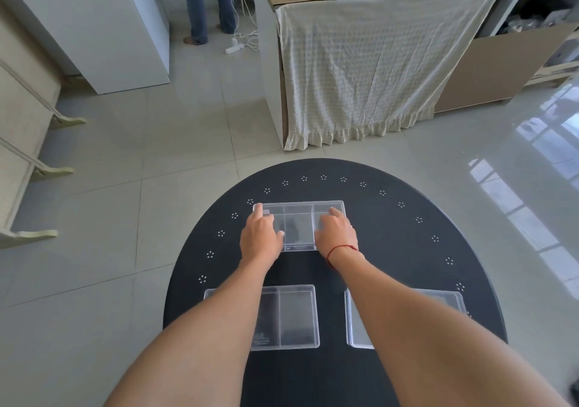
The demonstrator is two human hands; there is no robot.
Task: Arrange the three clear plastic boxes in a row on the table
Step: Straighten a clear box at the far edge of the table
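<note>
Faint print on near-left box (pixel 296 315), too small to read. Forearms cross over it and near-right box (pixel 355 336) on the black tabletop (pixel 407 250). Far box (pixel 299 229) lies crosswise near the far edge; left grip (pixel 261 237) and right grip (pixel 335 232) rest on its ends, fingers fairly flat on top

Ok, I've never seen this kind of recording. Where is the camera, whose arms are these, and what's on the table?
No machine: a person wears one camera on the head, looking down along their own bare arms. On the dark table lie three clear plastic boxes. The left hand and right hand rest on the ends of the far box, which has three compartments; whether the fingers grip it is unclear. The near left box and near right box lie partly hidden by the forearms.
</note>
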